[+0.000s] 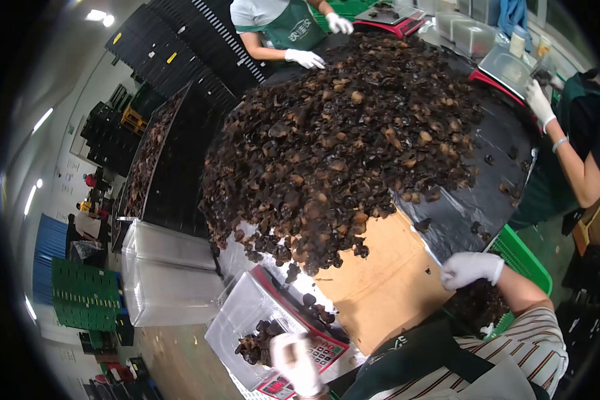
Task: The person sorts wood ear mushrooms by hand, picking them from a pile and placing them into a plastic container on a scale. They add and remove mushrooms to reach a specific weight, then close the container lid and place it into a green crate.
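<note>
My left hand (296,365), in a white glove, is at the edge of a clear plastic container (237,311) on a red-framed scale (328,351). Its fingers are curled beside a small heap of dark fungus pieces (257,342); what they grip is too blurred to tell. My right hand (472,269), also gloved in white, is closed above the table's near right corner, and nothing can be made out inside its fingers. Ahead, a large pile of dark brown fungus (340,147) spreads over the table, with a tan board (380,273) at its near edge.
Stacked clear containers (170,273) stand left of the scale. A green basket (523,257) with dark pieces is under my right arm. Across the table are a co-worker's gloved hands (305,59); at right, another co-worker's gloved hand (540,103) is beside a second scale (507,70).
</note>
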The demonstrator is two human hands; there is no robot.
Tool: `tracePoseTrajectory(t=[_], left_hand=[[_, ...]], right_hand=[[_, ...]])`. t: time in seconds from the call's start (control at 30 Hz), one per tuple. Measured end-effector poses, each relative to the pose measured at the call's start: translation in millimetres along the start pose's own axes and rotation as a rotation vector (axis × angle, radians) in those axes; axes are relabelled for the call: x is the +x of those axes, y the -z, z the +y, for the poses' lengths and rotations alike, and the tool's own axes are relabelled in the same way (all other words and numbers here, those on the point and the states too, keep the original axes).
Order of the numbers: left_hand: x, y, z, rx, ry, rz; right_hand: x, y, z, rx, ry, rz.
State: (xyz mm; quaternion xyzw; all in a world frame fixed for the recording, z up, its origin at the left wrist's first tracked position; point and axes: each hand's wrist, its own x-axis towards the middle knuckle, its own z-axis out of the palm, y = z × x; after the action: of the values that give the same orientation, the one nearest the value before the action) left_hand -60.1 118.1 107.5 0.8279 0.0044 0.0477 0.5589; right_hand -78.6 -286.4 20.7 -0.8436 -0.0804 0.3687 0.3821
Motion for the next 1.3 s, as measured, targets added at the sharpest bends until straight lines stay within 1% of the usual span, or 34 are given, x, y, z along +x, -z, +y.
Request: tracePoseTrajectory(t=[0.03, 0.1, 0.17, 0.2, 0.23, 0.27, 0.3, 0.37, 0.43, 0.5, 0.6, 0.67, 0.7, 0.73, 0.77, 0.8, 0.83, 0.87, 0.9, 0.93, 0.97, 1.0, 1.03, 1.1, 1.13, 1.17, 1.2, 1.23, 1.27, 1.3], left_hand=[[-1.4, -17.9, 6.1, 0.102, -0.058, -0.273], [-0.2, -60.3, -6.9, -0.122, -0.068, -0.755], [11.9, -103.5, -22.6, 0.100, -0.332, -0.685], [16.1, -119.7, -42.1, 0.280, -0.396, -0.596], [21.0, -133.7, -59.0, 0.461, -0.462, -0.499], [22.7, -144.2, -65.8, 0.641, -0.411, -0.525], [20.9, -153.3, -74.9, 0.747, -0.462, -0.524], [14.1, -164.6, -92.4, 0.955, -0.558, -0.513], [14.9, -164.2, -95.0, 0.916, -0.552, -0.514], [13.8, -164.2, -92.7, 0.918, -0.549, -0.505], [13.5, -164.9, -93.0, 0.921, -0.561, -0.487], [13.2, -166.1, -96.4, 0.921, -0.550, -0.479], [14.3, -165.5, -96.9, 0.921, -0.543, -0.478], [14.1, -163.5, -86.8, 0.869, -0.539, -0.454], [15.1, -162.9, -89.0, 0.729, -0.525, -0.387], [13.8, -161.7, -93.4, 0.589, -0.506, -0.320], [11.6, -159.9, -97.2, 0.450, -0.485, -0.253], [10.2, -157.5, -100.4, 0.376, -0.479, -0.155], [10.7, -155.0, -108.0, 0.336, -0.444, -0.083], [11.6, -154.4, -106.4, 0.298, -0.361, -0.004], [11.9, -153.9, -105.0, 0.258, -0.278, 0.073], [13.6, -154.9, -132.5, 0.184, -0.136, 0.122], [18.1, -158.6, -114.5, -0.244, 0.047, 0.147], [35.8, -150.9, -86.1, -0.057, 0.126, 0.174], [43.7, -151.2, -87.5, 0.073, 0.001, 0.198], [53.5, -148.6, -87.1, 0.223, -0.015, 0.157], [58.3, -149.6, -111.7, 0.381, -0.127, 0.126], [61.6, -153.1, -140.2, 0.542, -0.242, 0.091], [58.9, -154.7, -151.0, 0.599, -0.307, -0.047], [54.7, -157.3, -97.9, 0.461, -0.125, -0.065]], right_hand=[[-13.7, -0.9, 5.3, -0.052, -0.037, -0.095], [-28.4, 4.9, 2.9, -0.089, -0.146, -0.126], [-34.1, 7.5, -0.2, -0.062, -0.116, 0.159], [-36.2, 12.4, -10.6, -0.069, -0.136, 0.254], [-34.0, 13.3, -14.3, -0.102, -0.073, 0.337], [-30.3, 12.7, -16.4, -0.133, -0.009, 0.421], [-25.8, 12.3, -19.4, -0.165, 0.055, 0.505], [-12.5, 10.8, -23.7, -0.231, 0.161, 0.572], [8.6, 5.2, -21.7, -0.276, 0.314, 0.651], [45.4, 9.3, -21.1, -0.193, 0.404, 0.653], [85.3, 37.2, -58.4, -0.063, 0.495, 0.653], [129.1, 53.2, -82.7, -0.018, 0.549, 0.696], [158.7, 61.2, -88.6, -0.069, 0.598, 0.715], [181.5, 69.6, -100.2, -0.077, 0.583, 0.758], [215.3, 70.5, -99.3, -0.122, 0.636, 0.905], [225.4, 75.3, -112.1, -0.252, 0.412, 0.821], [240.9, 70.4, -118.6, -0.233, 0.331, 0.839], [251.1, 61.4, -120.9, -0.336, 0.333, 0.861], [258.7, 50.5, -123.1, -0.439, 0.336, 0.882], [256.6, 41.1, -126.6, -0.495, 0.377, 0.877], [250.5, 33.5, -123.8, -0.481, 0.507, 0.852], [235.3, 26.3, -123.2, -0.503, 0.604, 0.797], [219.1, 18.3, -120.0, -0.525, 0.697, 0.735], [196.8, -4.6, -97.4, -0.550, 0.823, 0.604], [180.9, -8.4, -90.2, -0.572, 0.855, 0.540], [164.5, -10.8, -84.4, -0.594, 0.890, 0.474], [150.7, -13.1, -77.8, -0.580, 0.896, 0.486], [140.2, -13.7, -71.5, -0.581, 0.878, 0.575], [130.6, -10.0, -66.7, -0.558, 0.837, 0.642], [123.4, -4.9, -60.3, -0.534, 0.794, 0.714]])
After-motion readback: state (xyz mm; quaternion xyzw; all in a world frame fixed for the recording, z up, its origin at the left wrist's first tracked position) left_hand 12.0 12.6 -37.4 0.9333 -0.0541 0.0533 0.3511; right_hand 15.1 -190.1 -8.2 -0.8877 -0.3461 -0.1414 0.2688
